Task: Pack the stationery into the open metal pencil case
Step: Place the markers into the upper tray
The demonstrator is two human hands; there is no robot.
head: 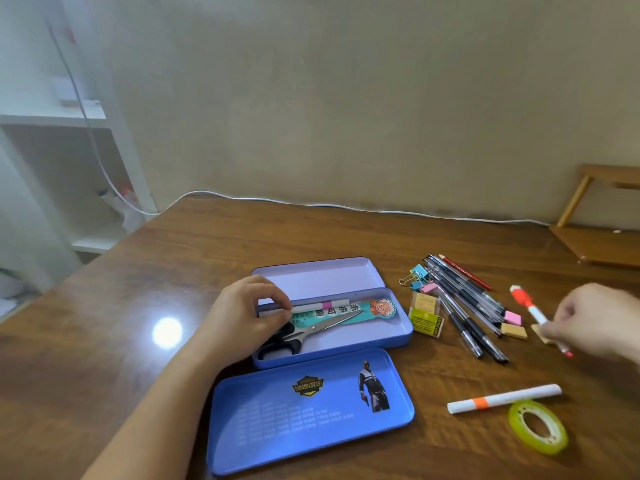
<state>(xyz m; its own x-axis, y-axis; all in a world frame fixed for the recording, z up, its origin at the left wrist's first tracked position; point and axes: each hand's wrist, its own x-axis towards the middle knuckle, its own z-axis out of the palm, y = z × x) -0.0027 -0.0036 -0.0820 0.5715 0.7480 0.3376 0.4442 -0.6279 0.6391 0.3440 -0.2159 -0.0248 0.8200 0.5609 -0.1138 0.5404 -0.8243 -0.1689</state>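
— Count, inside the case (398, 336) under the left hand (242, 315)?
— One white marker (322, 305), one pair of scissors (311, 332), one bookmark (367, 311).
— Between the hands?
— A heap of pens (464, 306), number not readable, with one red pencil (467, 273). Three binder clips (417, 277) visible. Two boxed erasers (425, 315), one pink block (512, 317), one tan block (515, 330).
— At the right hand (588, 320)?
— One red-and-white pen (530, 306). Nearer than it: one white marker with an orange band (502, 399), one tape roll (538, 427).
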